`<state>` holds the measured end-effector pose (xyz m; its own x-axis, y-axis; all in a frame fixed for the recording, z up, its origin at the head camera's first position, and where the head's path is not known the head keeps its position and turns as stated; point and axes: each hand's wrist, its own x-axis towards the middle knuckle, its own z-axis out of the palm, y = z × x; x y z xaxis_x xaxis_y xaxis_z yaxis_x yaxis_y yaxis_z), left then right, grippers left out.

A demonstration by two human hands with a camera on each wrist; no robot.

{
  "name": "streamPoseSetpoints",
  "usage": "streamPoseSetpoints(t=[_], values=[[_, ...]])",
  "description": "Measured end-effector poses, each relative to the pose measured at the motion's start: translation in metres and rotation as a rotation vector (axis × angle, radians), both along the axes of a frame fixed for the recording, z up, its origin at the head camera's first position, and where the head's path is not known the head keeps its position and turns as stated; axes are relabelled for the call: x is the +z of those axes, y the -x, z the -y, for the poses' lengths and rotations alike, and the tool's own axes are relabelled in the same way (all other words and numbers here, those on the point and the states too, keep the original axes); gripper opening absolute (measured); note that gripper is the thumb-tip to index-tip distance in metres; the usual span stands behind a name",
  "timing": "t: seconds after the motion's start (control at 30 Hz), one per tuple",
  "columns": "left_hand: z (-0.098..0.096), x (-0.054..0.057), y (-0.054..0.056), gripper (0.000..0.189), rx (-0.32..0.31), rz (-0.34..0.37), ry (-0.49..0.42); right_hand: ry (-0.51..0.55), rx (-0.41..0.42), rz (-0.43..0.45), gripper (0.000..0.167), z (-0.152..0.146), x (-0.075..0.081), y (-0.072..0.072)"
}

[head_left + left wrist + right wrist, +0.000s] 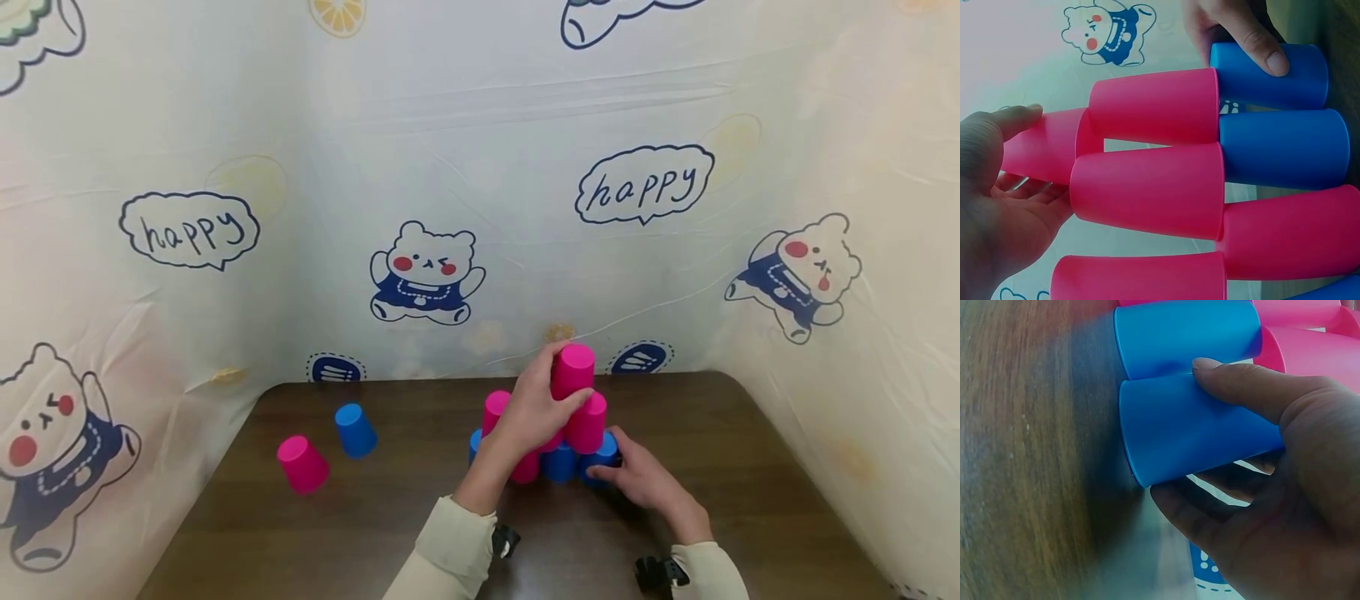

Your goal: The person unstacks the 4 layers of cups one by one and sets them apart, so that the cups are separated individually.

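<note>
My L hand (pixel 536 410) grips the top pink cup (pixel 576 367), peak of the stack (pixel 558 463); R hand (pixel 647 477) holds the bottom right-end blue cup (pixel 1175 428); if L lets go off-centre, top prob. tips; if R nudges its cup, the pink cup above (pixel 587 427) could drop.

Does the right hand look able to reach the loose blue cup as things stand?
Probably not: the right hand grips the end blue cup, and the stack and left forearm appear to lie between it and the loose blue cup.
</note>
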<state>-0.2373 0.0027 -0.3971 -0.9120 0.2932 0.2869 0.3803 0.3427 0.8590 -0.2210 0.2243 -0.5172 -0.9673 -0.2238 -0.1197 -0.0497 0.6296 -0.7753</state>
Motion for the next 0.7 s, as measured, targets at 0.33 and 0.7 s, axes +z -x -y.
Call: streamPoseSetpoints(t=[0.33, 0.7], values=[[0.014, 0.009, -0.003, 0.079, -0.008, -0.041, -0.033, -0.016, -0.013, 0.017, 0.061, 0.003, 0.002, 0.002], [0.046, 0.025, -0.019, 0.08, 0.03, -0.058, -0.089, -0.022, -0.013, -0.001, 0.056, 0.005, 0.0, 0.002]])
